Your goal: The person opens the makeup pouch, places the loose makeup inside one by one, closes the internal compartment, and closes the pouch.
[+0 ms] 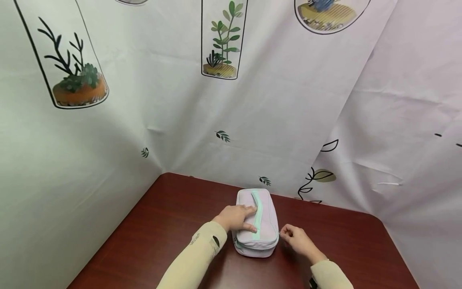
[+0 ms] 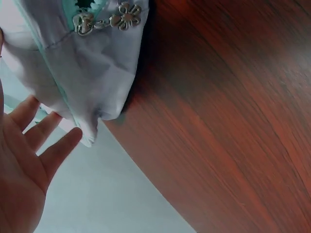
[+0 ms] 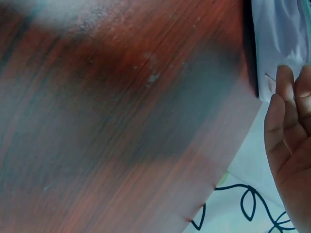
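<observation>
A pale lilac zippered pouch [image 1: 268,214] with a mint-green strap handle [image 1: 258,214] lies on the table, handle side up. My left hand [image 1: 236,218] rests on its top from the left, fingers spread, with thumb and fingertips at the strap. In the left wrist view, a silver zipper pull with a flower charm [image 2: 125,17] hangs at the pouch's side, where the mint zipper is slightly parted. At the pouch's right side, my right hand [image 1: 296,239] pinches a small zipper pull [image 1: 279,233] between thumb and fingers. The right wrist view shows its other fingers [image 3: 284,87] bent beside the pouch.
The dark red wooden table [image 1: 187,204] has rounded far corners. White cloth [image 1: 173,120] printed with plants in glass jars hangs behind it and along the left side, close to the table's edges.
</observation>
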A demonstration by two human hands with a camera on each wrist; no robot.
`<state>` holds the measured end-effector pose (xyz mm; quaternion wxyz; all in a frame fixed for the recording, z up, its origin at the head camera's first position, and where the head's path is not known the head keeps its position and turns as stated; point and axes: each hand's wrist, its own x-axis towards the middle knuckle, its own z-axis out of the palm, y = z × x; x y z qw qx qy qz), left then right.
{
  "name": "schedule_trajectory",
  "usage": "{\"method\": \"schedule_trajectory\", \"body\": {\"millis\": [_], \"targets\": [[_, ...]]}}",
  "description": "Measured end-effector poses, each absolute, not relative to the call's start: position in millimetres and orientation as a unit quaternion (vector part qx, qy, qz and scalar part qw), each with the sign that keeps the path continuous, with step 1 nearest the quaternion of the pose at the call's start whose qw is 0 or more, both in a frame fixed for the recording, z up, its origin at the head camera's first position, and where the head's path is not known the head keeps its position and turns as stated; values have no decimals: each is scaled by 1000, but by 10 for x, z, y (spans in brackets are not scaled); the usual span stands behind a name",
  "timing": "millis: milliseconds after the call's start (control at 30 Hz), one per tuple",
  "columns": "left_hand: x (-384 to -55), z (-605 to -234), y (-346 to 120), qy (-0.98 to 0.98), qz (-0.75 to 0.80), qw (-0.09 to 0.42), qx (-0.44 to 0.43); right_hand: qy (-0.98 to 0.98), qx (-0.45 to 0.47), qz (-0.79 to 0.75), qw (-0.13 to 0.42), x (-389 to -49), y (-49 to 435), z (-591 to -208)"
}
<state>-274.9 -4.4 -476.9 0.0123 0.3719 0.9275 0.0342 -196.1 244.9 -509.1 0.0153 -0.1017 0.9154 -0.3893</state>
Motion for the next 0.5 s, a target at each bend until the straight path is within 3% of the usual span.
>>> {"method": "schedule_trajectory", "body": {"millis": [500], "targets": [[-2715,-4782,104,950,36,13,311,891,-107,-440,32,-1808,2376,-5175]]}}
